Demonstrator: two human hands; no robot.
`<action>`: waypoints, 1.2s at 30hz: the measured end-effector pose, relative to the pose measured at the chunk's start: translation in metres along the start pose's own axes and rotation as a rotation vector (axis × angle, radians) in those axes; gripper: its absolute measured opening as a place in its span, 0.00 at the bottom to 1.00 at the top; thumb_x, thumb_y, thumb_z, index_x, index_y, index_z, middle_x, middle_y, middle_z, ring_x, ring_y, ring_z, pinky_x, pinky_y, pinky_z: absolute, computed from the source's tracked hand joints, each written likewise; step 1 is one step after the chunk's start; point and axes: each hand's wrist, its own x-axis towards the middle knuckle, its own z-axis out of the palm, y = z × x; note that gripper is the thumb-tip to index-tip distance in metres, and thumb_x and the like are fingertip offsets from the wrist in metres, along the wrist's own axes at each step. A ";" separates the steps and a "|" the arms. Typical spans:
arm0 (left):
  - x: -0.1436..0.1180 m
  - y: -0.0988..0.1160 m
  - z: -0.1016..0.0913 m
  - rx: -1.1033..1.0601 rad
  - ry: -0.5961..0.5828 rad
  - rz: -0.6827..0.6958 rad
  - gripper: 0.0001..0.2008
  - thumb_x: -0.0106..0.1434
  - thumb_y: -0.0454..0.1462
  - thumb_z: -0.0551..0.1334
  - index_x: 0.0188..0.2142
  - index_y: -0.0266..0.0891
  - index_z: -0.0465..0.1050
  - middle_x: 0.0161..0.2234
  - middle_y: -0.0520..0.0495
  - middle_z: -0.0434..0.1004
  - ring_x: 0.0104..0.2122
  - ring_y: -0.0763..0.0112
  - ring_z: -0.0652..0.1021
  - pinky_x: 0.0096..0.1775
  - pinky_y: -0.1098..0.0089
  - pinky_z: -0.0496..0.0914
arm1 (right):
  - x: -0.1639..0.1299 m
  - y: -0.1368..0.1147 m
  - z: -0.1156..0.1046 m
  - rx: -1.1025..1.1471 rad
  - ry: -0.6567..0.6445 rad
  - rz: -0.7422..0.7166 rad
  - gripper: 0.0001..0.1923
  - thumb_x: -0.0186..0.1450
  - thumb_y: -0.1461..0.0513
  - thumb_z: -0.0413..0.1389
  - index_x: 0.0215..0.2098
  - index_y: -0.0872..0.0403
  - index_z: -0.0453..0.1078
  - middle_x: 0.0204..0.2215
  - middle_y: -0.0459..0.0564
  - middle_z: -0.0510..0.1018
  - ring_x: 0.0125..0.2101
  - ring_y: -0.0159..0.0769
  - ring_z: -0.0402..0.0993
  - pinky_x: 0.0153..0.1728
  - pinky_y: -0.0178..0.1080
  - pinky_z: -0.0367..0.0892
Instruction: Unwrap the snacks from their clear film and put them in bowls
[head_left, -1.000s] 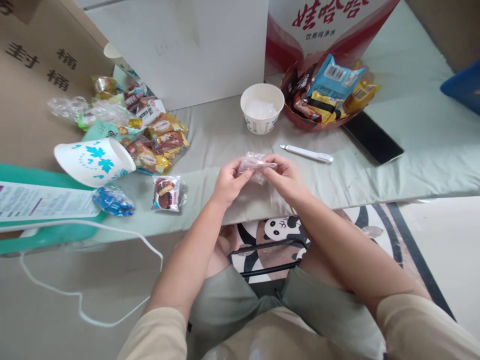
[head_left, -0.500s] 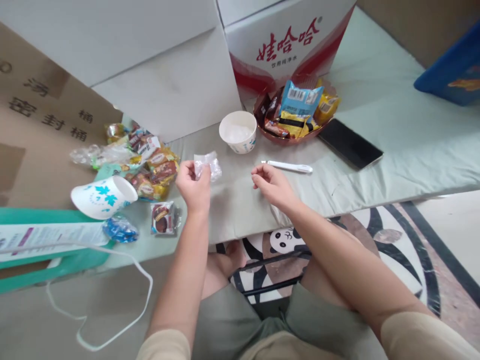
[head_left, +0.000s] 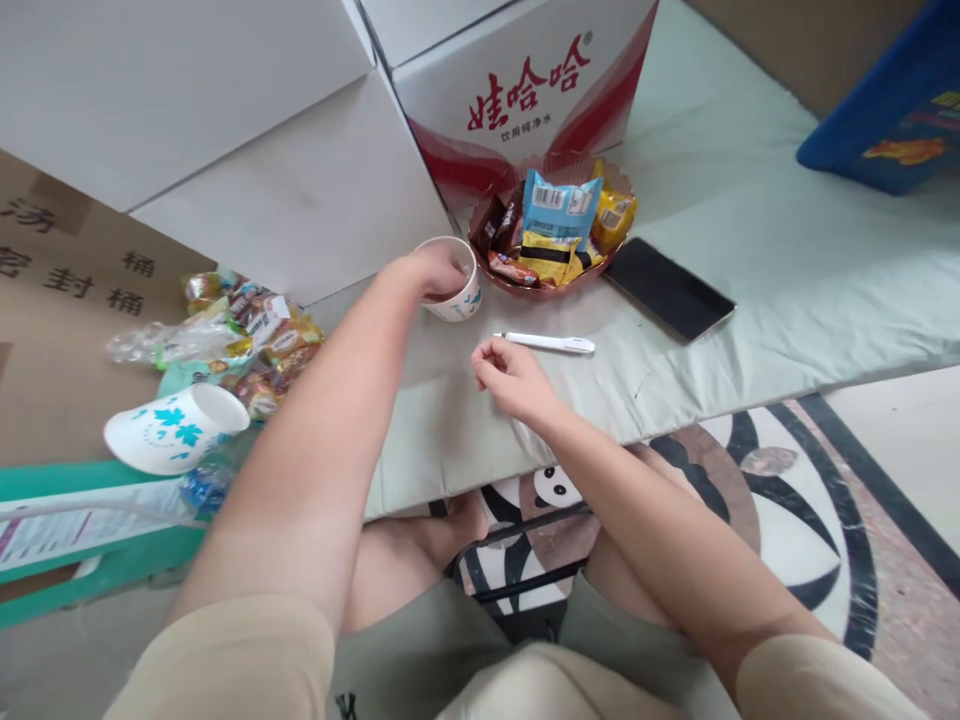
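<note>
My left hand (head_left: 439,270) reaches down into the upright white paper cup (head_left: 459,303) with a blue-green leaf print. Its fingers are inside the cup and hidden, so the clear plastic wrapper it held earlier cannot be seen. My right hand (head_left: 512,376) rests on the pale green cloth (head_left: 420,440), its fingers curled in; whether anything is in them does not show. Just beyond it lies a slim white pen-like tool (head_left: 547,343). A pinkish glass bowl (head_left: 536,290) of wrapped snacks stands right of the cup.
A black phone (head_left: 670,287) lies right of the bowl. White cartons (head_left: 525,100) stand behind. At left are a pile of wrapped snacks (head_left: 262,340), a tipped paper cup (head_left: 176,430) and a green box (head_left: 97,530). A blue container (head_left: 885,120) stands far right.
My left hand has moved forward and right from over the cloth into the paper cup, taking the clear wrapper out of sight. My right hand stays by the white tool. The view has shifted somewhat.
</note>
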 end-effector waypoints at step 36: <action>-0.177 -0.156 0.060 -1.593 0.041 -0.075 0.18 0.50 0.44 0.68 0.40 0.39 0.76 0.37 0.44 0.83 0.42 0.56 0.83 0.47 0.57 0.77 | -0.011 0.018 -0.056 -1.255 0.379 -0.293 0.20 0.62 0.63 0.52 0.52 0.56 0.72 0.53 0.65 0.75 0.53 0.57 0.70 0.53 0.56 0.65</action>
